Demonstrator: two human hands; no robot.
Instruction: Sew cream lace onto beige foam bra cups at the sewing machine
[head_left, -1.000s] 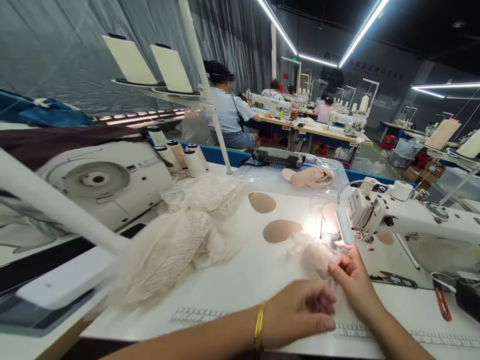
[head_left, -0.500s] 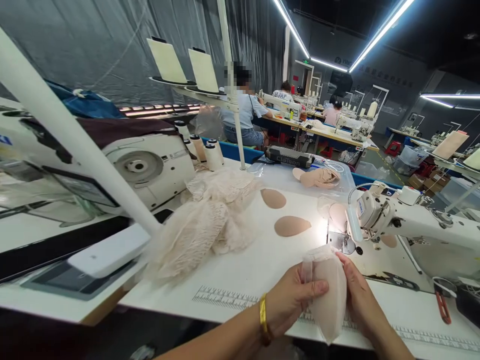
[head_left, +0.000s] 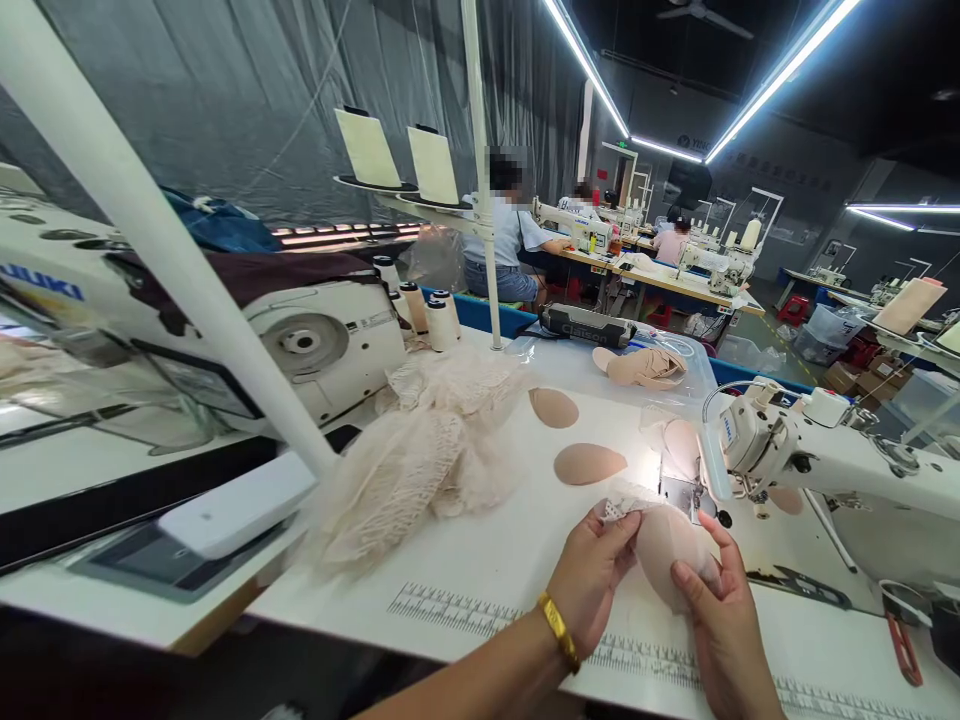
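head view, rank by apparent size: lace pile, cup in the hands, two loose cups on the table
1. lace pile
2. held cup, though nearness to the camera may inflate it
3. near loose cup and far loose cup look alike, unranked

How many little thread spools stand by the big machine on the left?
3: back spool, middle spool, front spool, in a row. More may be hidden.

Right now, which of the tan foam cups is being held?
The nearest cup, held between the left hand and right hand, lace at its top edge. Two other cups lie bare, untouched, on the table behind.
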